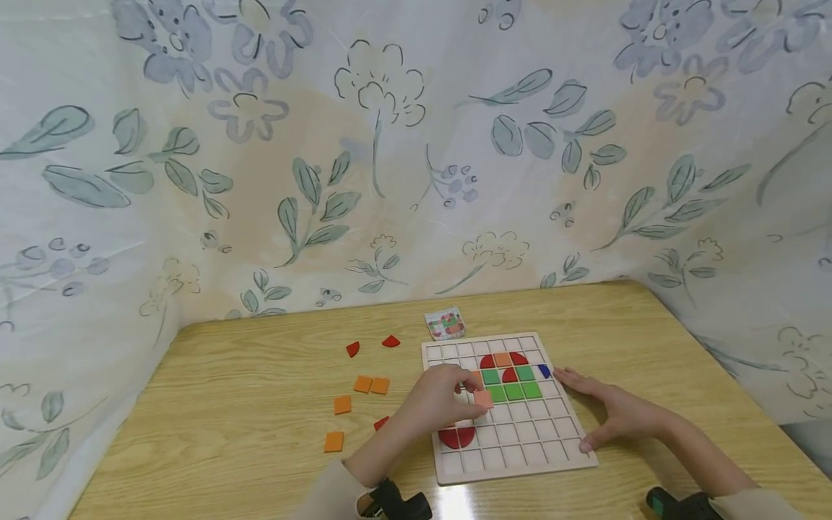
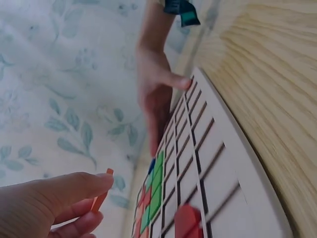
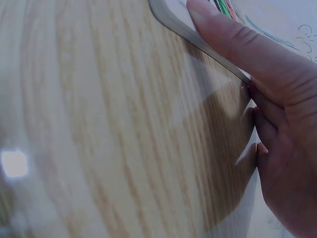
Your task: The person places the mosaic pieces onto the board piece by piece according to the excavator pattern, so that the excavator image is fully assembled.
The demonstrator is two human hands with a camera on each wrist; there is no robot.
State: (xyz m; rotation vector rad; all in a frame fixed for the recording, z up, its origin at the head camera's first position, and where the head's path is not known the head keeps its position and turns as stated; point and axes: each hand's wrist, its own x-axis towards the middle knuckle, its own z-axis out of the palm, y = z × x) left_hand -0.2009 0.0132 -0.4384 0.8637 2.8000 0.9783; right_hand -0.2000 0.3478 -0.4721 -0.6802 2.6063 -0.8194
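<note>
My left hand [image 1: 438, 397] pinches a salmon-orange square tile [image 1: 483, 399] between thumb and fingers, over the gridded wooden board [image 1: 520, 469]. In the left wrist view the tile [image 2: 102, 191] stands on edge, raised above the grid. Green square tiles [image 1: 514, 391] sit in the board's cells, with red quarter-round pieces [image 1: 518, 358] and an orange tile [image 1: 503, 360] behind them. A red half-round shape [image 1: 457, 438] lies near the front left. My right hand [image 1: 627, 412] rests along the board's right edge, its thumb on the front corner and fingertips near a dark blue piece [image 1: 544, 371].
Several loose orange square tiles [image 1: 342, 404] lie on the wooden table [image 1: 247, 404] left of the board. Red quarter-round pieces [image 1: 391, 341] lie there too, one partly hidden by my left forearm. A pattern card [image 1: 445, 323] is behind the board, before a floral cloth [image 1: 390, 180].
</note>
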